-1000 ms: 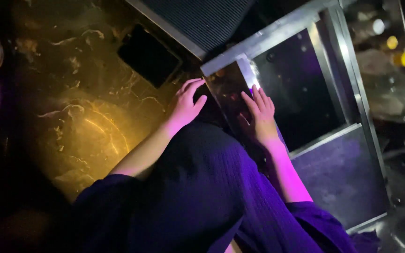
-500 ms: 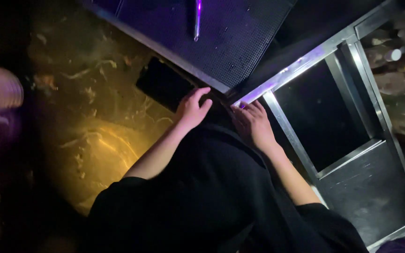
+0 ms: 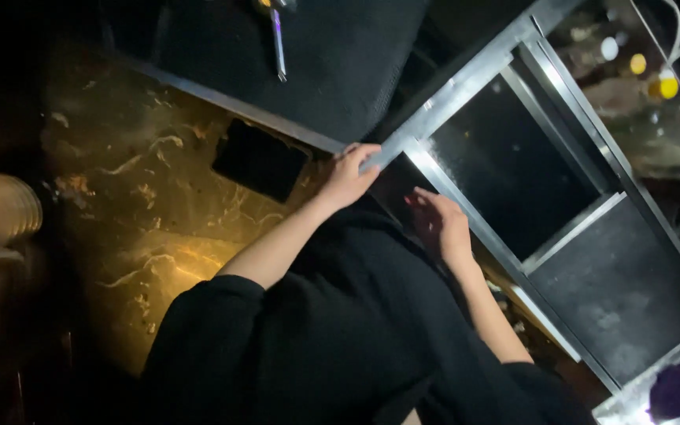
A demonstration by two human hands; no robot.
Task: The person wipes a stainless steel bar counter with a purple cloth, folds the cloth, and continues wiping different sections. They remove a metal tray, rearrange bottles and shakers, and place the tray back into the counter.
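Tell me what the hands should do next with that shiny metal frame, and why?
Probably the left hand should close more firmly on the metal frame. Its fingers only rest on the frame's corner edge, and the right hand sits flat beside the lower rail, so nothing looks properly gripped yet.

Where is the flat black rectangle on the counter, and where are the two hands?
Flat black rectangle (image 3: 260, 160), head view, its middle.
Left hand (image 3: 349, 175), head view, its back.
Right hand (image 3: 440, 223), head view, its back.

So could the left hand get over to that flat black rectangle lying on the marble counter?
Probably yes. The left hand rests on the metal frame close beside the black rectangle, and only bare marble counter shows between them.
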